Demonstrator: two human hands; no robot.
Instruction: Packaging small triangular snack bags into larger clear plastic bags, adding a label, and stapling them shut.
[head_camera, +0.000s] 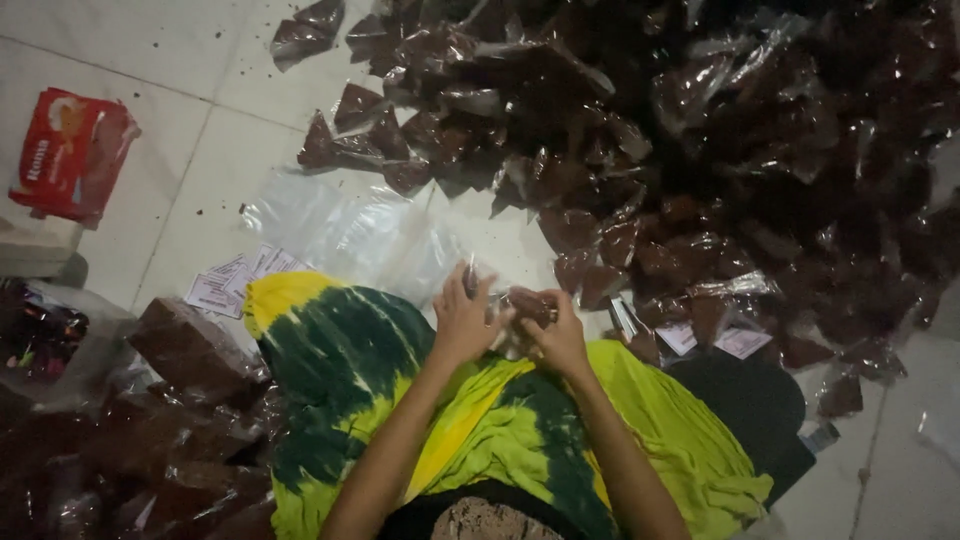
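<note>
White tiled floor (180, 190), strewn with a big heap of filled brown packets (720, 150) ahead and to the right. Left hand (462, 322) and right hand (555, 328) meeting over a green-and-yellow cloth (350, 370) on the lap, fingers curled around one small clear packet (512, 305) pinched between them, both equally near. Packet's long axis too hidden to tell. Clear plastic sheet (340, 225) just beyond the hands; red carton (70, 150) far left.
</note>
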